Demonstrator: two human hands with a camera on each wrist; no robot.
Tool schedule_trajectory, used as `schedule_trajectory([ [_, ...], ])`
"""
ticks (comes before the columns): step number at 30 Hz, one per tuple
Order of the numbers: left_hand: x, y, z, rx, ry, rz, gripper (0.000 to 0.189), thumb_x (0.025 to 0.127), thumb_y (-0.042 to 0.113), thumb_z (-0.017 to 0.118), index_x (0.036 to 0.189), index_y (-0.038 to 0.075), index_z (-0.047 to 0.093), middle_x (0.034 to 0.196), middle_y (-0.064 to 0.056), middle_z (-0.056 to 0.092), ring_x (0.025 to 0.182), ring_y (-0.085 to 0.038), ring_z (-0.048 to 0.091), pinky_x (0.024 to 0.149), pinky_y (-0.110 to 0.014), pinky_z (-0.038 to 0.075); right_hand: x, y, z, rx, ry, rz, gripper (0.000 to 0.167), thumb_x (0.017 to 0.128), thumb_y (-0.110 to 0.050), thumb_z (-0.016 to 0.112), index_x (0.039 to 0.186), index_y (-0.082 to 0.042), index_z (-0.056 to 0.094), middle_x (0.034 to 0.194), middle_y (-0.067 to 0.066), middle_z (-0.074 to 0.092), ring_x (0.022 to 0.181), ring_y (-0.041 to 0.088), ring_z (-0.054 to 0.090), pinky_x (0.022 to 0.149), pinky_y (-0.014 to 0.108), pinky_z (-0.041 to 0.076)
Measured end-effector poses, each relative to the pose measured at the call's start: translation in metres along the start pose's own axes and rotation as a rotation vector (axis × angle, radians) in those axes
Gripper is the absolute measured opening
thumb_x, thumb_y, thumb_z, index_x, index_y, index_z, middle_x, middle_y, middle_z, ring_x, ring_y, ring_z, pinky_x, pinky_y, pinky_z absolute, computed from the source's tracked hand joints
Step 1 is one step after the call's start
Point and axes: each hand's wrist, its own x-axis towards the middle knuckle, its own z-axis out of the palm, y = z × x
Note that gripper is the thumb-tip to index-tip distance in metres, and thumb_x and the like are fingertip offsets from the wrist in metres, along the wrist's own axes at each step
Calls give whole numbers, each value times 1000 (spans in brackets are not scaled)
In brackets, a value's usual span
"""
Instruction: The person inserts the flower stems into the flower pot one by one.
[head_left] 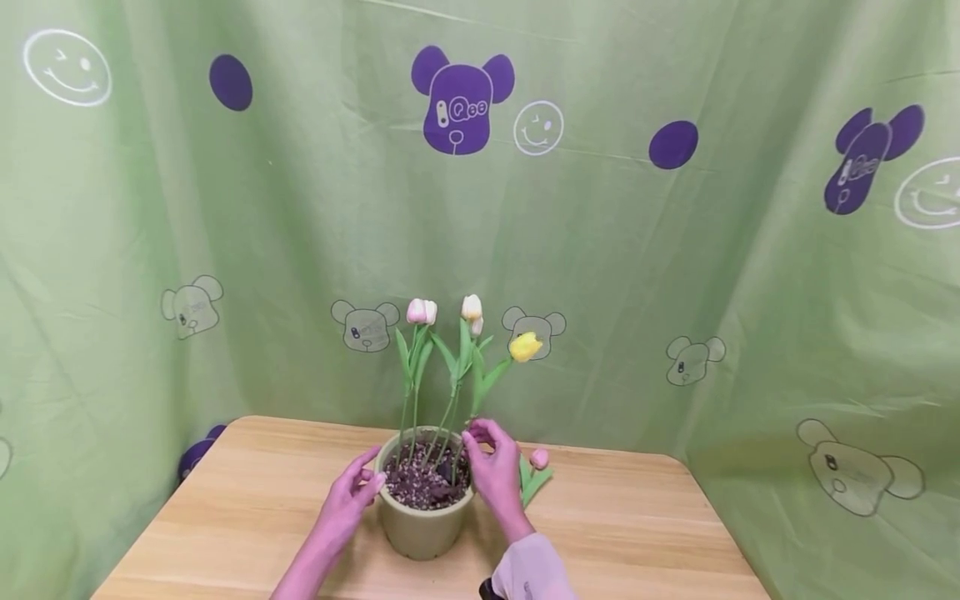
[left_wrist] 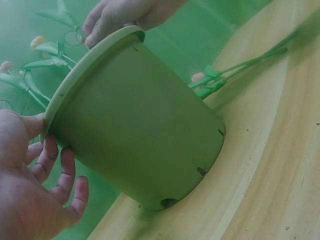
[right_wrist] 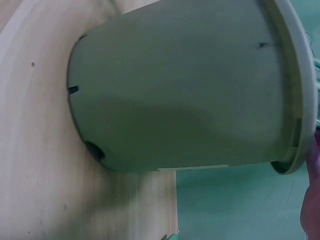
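Observation:
A green plastic flower pot (head_left: 422, 533) holding dark, speckled soil (head_left: 420, 490) stands upright on the table. My left hand (head_left: 347, 502) grips its rim on the left, thumb over the edge and fingertips under the lip, as the left wrist view shows. At the right rim, my right hand (head_left: 495, 473) pinches the lower stem of a yellow tulip (head_left: 525, 346), which leans to the right. Pink-white tulips (head_left: 417, 312) and a pale orange tulip (head_left: 472, 307) rise from the soil. In the right wrist view the pot wall (right_wrist: 185, 90) hides most of that hand.
Right of the pot, a pink tulip (head_left: 538, 458) with green leaves lies on the wooden table (head_left: 615, 517), partly behind my right forearm. A green curtain (head_left: 315, 208) printed with bear heads and smiley faces hangs behind and at both sides.

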Motion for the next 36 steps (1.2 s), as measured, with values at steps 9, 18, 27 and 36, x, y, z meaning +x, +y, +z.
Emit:
schedule_trajectory([
  [9,0,3,-1,9,8,2,60,101,16,64,156,8,42,109,-16,63,91,-14,59,91,-32,51,-4,1,3,-17,27,-17,17,92,-4,75,109,-3,73,98,12,74,91,23,71,74,23,61],
  [18,-1,3,-1,-2,5,-2,60,101,17,65,156,8,42,109,-15,62,91,-14,59,91,-31,50,-5,4,10,-35,52,-65,17,91,-2,75,108,-1,73,96,11,74,87,21,71,73,21,60],
  [27,-1,4,-1,2,9,-11,60,102,17,64,157,9,41,109,-13,62,90,-14,57,89,-30,50,-7,-2,17,-41,29,-39,16,91,-3,75,107,-6,74,98,10,74,93,24,72,77,24,61],
  [36,-1,3,2,4,6,-20,60,102,13,63,157,9,42,109,-12,61,95,-16,57,93,-33,51,-6,1,18,-52,42,-47,17,91,-3,75,108,-6,74,97,9,74,91,22,71,76,22,60],
])
